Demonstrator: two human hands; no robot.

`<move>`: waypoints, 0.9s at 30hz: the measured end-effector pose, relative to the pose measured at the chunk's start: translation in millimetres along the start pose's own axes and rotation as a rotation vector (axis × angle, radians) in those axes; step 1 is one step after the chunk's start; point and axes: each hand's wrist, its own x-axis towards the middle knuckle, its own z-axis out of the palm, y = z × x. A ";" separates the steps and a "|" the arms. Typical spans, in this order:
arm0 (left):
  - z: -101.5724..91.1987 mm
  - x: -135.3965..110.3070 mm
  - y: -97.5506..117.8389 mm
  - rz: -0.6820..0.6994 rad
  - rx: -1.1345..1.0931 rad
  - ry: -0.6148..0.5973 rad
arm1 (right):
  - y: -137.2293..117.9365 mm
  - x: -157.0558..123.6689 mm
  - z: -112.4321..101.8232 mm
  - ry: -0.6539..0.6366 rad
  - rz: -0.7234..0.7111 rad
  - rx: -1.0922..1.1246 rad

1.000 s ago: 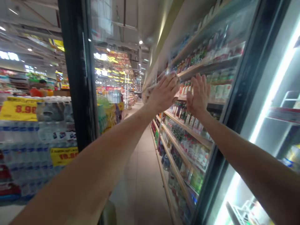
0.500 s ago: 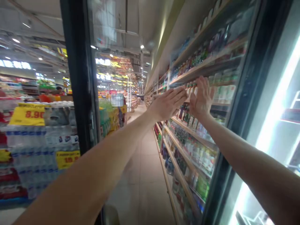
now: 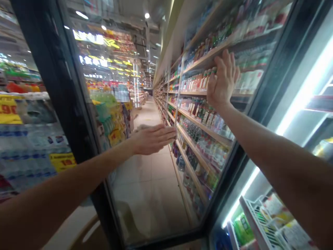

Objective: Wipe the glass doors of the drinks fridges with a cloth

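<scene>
A large glass door (image 3: pixel 140 205) with a dark frame (image 3: pixel 56 69) fills the middle of the view. Through or in its pane, shelves of bottles (image 3: pixel 201 81) show along the right. My right hand (image 3: pixel 223 83) is raised with its fingers up and its palm toward the pane; it appears to rest on the glass, though contact is hard to confirm. Lower and further left, my left hand (image 3: pixel 154 139) stretches out flat, fingers straight and pointing right. Whether it touches the glass I cannot tell. Neither hand holds anything.
On the right, a lit cooler has a bright light strip (image 3: pixel 252 178) and a white wire rack (image 3: pixel 260 215) with packaged goods. Stacked bottled water (image 3: pixel 33 139) with yellow price signs (image 3: pixel 62 161) stands at the left. A tiled aisle floor (image 3: pixel 148 170) runs ahead.
My left hand has moved down and left, away from my right hand, which sits slightly higher. The view has tilted down, and the door's frame appears further left and more slanted.
</scene>
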 end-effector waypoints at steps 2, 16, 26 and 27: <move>-23.0 4.8 -17.1 0.124 0.128 -0.063 | -0.6 -0.1 -0.4 0.006 0.002 -0.005; -11.7 -83.3 -58.7 0.260 0.135 -0.281 | -8.8 -19.6 2.0 0.014 -0.009 0.000; 18.5 -120.3 -49.4 0.506 -0.039 -0.454 | -5.9 -27.7 -1.0 -0.001 -0.051 -0.002; 22.9 -129.4 -47.7 0.504 -0.062 -0.539 | -5.3 -27.8 -1.4 0.007 -0.058 -0.007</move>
